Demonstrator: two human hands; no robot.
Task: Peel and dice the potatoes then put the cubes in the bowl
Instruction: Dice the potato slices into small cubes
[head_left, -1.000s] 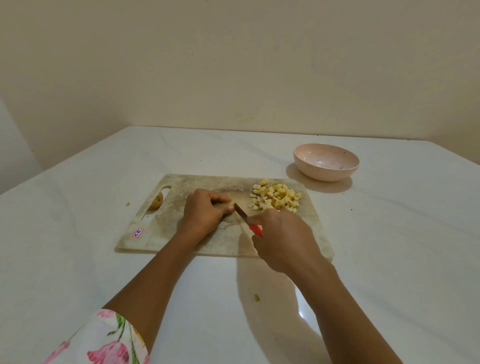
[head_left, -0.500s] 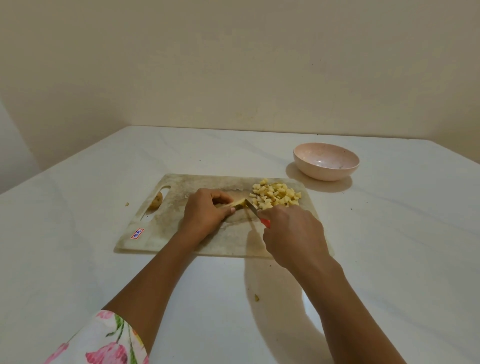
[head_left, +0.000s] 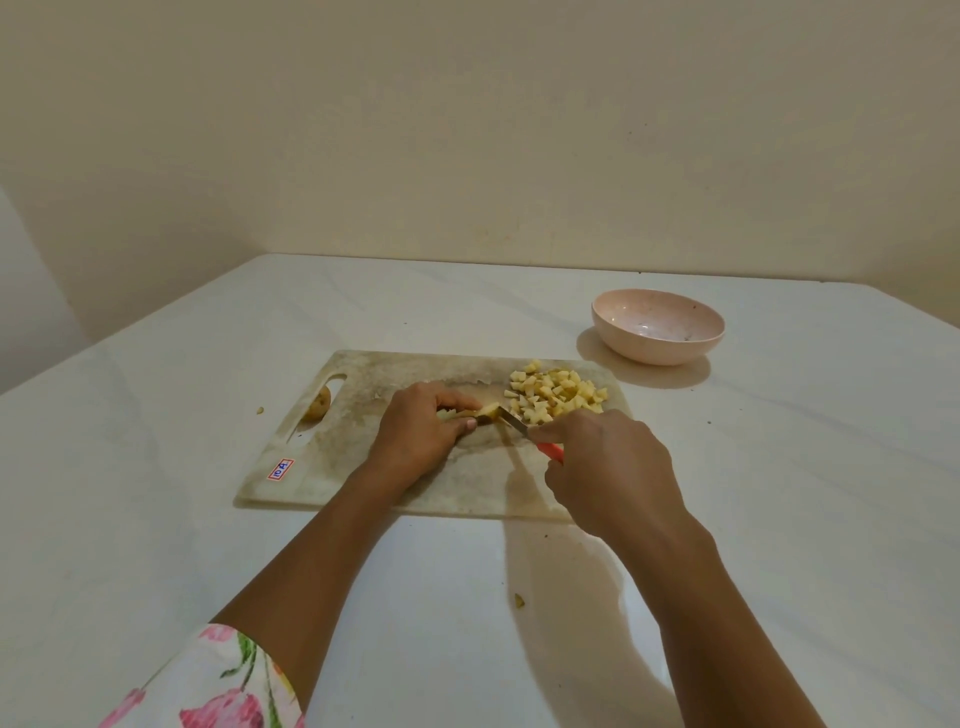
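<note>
On the worn cutting board my left hand pins down a strip of peeled potato. My right hand grips a red-handled knife, its blade tip touching the right end of that strip. A heap of yellow potato cubes lies on the board's far right corner, just beyond the blade. The pink bowl stands off the board to the far right with no cubes in it. A small unpeeled potato sits in the board's handle slot at the left.
The white table meets a beige wall at the back. Small potato scraps lie on the table, one near my right forearm and one left of the board. A floral sleeve shows at the bottom left.
The knife swung from the strip toward the cube heap and has come back to the strip's right end. My left hand has stayed in place on the potato.
</note>
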